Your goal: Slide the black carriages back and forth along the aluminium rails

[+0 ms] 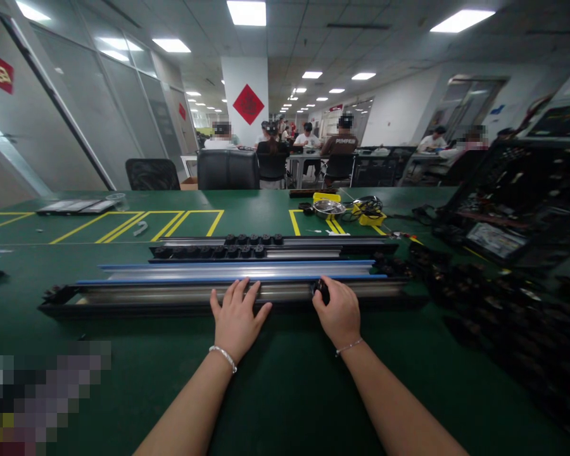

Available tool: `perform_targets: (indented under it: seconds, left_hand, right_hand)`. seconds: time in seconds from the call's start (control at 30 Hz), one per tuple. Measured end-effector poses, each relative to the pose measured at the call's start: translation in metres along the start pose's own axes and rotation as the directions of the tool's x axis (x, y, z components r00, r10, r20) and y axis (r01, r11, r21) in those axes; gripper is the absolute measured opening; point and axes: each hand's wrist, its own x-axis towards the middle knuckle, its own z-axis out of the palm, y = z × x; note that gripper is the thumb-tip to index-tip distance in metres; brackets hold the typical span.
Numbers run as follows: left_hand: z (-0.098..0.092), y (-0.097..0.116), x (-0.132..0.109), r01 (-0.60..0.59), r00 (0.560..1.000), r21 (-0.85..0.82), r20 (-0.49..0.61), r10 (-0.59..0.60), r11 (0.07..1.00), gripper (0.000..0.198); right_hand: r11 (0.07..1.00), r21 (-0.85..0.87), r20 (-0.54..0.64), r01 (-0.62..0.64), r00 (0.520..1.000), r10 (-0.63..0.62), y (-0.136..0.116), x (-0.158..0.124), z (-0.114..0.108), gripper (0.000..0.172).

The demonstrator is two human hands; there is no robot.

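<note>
A long metal rail lies across the green table right in front of me. My left hand rests flat on its near edge, fingers stretched out and apart. My right hand is closed, pinching a small black part against the rail. Behind this rail lie a blue-edged rail and further rails with rows of the same black parts set in them.
A heap of black parts covers the table on my right, below a dark open machine case. At the back are a metal bowl, yellow boxes, cables, office chairs and several seated people.
</note>
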Motion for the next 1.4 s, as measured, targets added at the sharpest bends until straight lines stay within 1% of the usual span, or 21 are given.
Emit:
perform_targets:
  seconds: [0.4, 0.63, 0.8, 1.17, 1.4]
  left_hand:
    - [0.0, 0.0, 0.0, -0.003, 1.0, -0.008, -0.012, 0.003, 1.0, 0.045]
    - [0.002, -0.002, -0.001, -0.005, 1.0, -0.008, -0.022, 0.005, 1.0, 0.045]
    - [0.004, -0.001, 0.0, 0.0, 0.999, -0.018, -0.037, -0.001, 1.0, 0.044]
    - [0.003, -0.001, 0.0, 0.008, 1.0, -0.026, -0.025, -0.009, 1.0, 0.044]
    - [0.003, -0.001, 0.0, 0.012, 1.0, -0.027, -0.016, -0.012, 1.0, 0.044]
  right_hand:
    - [1.0, -0.027, -0.015, -0.014, 1.0, 0.014, 0.002, 0.0, -0.002, 0.034]
    - [0.995, -0.09, -0.025, -0.041, 0.999, 0.039, 0.006, 0.0, -0.003, 0.035]
    - [0.991, -0.106, -0.034, -0.076, 0.997, 0.073, 0.009, 0.0, -0.003, 0.036]
    - [0.983, -0.12, -0.054, -0.141, 0.989, 0.135, 0.013, 0.001, -0.006, 0.034]
    - [0.971, -0.146, -0.103, -0.187, 0.98, 0.173, 0.019, 0.003, -0.008, 0.032]
